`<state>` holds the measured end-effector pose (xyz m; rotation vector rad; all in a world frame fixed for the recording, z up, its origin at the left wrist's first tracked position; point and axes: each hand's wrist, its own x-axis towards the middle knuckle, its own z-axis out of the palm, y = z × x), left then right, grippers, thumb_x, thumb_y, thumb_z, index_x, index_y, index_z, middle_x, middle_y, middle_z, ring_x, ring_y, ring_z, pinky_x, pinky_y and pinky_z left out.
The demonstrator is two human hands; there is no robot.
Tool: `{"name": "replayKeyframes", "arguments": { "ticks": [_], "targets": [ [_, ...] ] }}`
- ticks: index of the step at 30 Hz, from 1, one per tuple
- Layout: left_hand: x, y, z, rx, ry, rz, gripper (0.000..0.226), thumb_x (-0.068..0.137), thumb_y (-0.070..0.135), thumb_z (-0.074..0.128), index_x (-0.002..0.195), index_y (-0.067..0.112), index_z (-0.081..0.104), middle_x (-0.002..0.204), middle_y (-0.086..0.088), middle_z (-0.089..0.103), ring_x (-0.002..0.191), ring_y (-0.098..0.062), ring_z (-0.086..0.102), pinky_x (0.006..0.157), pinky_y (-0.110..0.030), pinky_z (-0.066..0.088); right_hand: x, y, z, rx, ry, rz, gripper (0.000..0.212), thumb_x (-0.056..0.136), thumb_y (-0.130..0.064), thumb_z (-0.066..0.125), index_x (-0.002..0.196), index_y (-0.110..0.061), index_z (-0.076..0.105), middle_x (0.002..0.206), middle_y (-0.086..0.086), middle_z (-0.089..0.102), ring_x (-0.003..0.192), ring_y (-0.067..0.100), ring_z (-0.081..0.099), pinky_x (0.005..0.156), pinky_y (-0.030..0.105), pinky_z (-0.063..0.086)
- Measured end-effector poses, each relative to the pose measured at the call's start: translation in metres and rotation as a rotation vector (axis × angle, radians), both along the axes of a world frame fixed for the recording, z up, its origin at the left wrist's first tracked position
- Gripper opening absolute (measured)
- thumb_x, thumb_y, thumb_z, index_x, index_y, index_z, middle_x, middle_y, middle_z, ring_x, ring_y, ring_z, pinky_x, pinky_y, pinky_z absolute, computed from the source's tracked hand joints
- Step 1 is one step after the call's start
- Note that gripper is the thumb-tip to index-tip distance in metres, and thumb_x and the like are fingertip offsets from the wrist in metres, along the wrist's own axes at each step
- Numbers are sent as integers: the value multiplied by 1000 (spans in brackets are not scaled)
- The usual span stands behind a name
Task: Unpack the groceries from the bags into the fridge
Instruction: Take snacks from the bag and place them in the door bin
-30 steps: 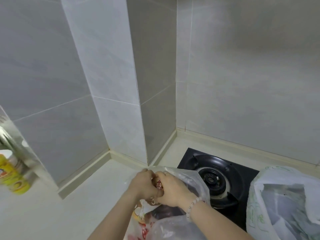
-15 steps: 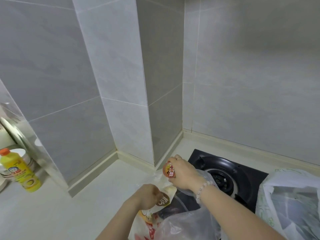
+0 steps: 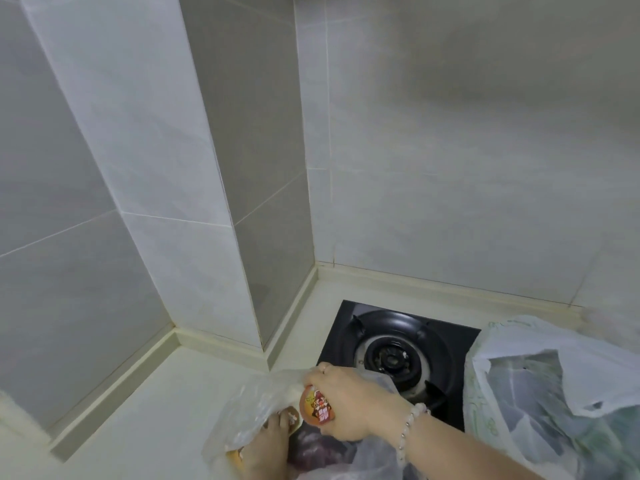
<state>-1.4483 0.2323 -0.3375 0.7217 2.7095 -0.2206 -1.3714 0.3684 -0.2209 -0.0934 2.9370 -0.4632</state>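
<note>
A clear plastic bag (image 3: 242, 403) of groceries lies on the pale counter (image 3: 145, 410) at the bottom centre. My right hand (image 3: 349, 403) holds a small round orange-red snack cup (image 3: 317, 407) just above the bag's mouth, fingers curled round it. My left hand (image 3: 268, 445) reaches into the bag from below. Its fingertips lie against a pale pack (image 3: 294, 415), and the plastic hides whether they grip it. Dark purple contents (image 3: 318, 455) show inside the bag. The fridge is out of view.
A second white bag with green print (image 3: 540, 403) stands at the right, partly over the black gas burner (image 3: 391, 358). Grey tiled walls and a jutting column (image 3: 194, 202) close off the counter behind and to the left.
My right hand has come down a little with the snack cup. My left hand has moved lower and deeper into the bag. The view swung right, and the yellow bottle has left the frame.
</note>
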Motion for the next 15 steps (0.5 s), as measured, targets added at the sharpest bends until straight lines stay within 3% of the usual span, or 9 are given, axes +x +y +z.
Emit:
{"name": "replayKeyframes", "arguments": {
  "ticks": [3,6,9,12,15],
  "targets": [
    [-6,5,7,-74,6,-92,59,94,18,48,147,16,22,149,-8,31,136,-23,35,114,-38,24,0,7,-2,2,4,-48,57,79,-18,69,130,-14,43,122,8,44,103,30,55,83,33,46],
    [-7,1,15,-72,-2,-115,44,98,10,37,139,25,34,140,-4,45,126,-22,48,106,-37,38,-2,12,0,1,20,-74,55,79,-24,70,127,-14,45,119,7,45,104,29,56,82,35,49],
    [-4,-2,38,-67,35,-126,47,91,8,49,135,20,39,132,-5,53,120,-25,53,96,-34,43,-8,13,8,24,45,-65,53,80,-27,70,125,-13,46,121,8,45,106,28,56,86,36,49],
    [-6,-6,70,35,-49,-117,45,89,10,50,132,20,45,130,-7,53,119,-28,52,94,-34,43,-20,14,15,53,85,-72,53,79,-23,70,126,-14,46,122,7,45,107,29,56,88,38,50],
    [-8,-16,103,179,-197,-125,38,84,8,51,120,20,56,117,-4,61,107,-24,56,82,-29,44,-31,13,23,76,121,-80,53,79,-18,69,126,-14,46,121,7,45,106,29,57,86,38,50]
  ]
}}
